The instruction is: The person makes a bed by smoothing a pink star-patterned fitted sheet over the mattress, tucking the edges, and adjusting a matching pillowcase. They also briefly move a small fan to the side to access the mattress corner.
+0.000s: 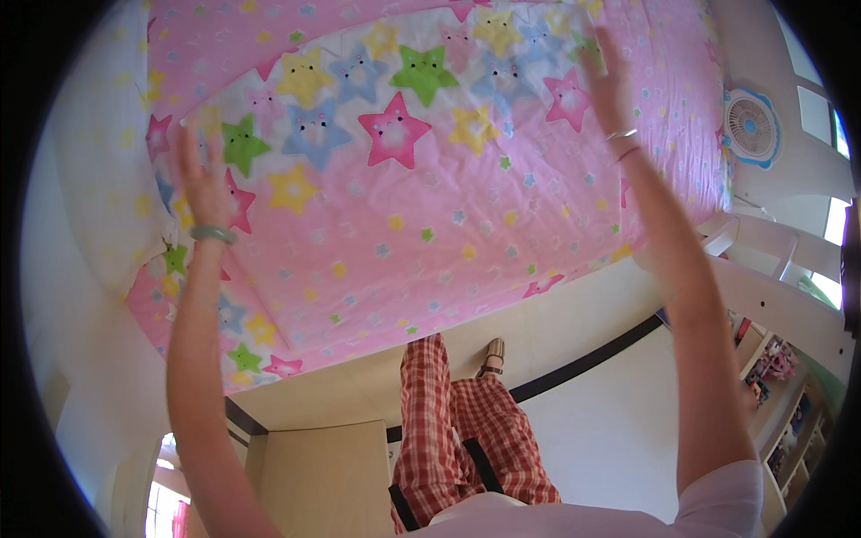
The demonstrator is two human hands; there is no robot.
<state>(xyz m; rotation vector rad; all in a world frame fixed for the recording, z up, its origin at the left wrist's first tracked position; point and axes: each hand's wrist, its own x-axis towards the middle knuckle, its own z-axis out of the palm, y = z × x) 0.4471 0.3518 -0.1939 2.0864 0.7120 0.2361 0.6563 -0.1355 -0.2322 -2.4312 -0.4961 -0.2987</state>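
A pink and white quilt (386, 206) printed with pink, green, blue and yellow stars lies over the bed, creased toward its right side. My left hand (202, 170), with a pale green bangle on the wrist, is over the quilt's far left corner. Its fingers stretch away from me and look slightly blurred. Over the far right part of the quilt is my right hand (610, 90), wearing a silver bracelet and a thin red cord. Its fingers are extended too, smeared a little by motion. Neither hand shows cloth gripped between the fingers.
Matching pink bedding (233, 27) lies beyond the quilt. A white and blue fan (752, 125) stands at the right, above a white ladder-like rail (780, 260). Shelves with small items (776, 363) are at the lower right. A pale wooden panel (323, 475) stands near my legs.
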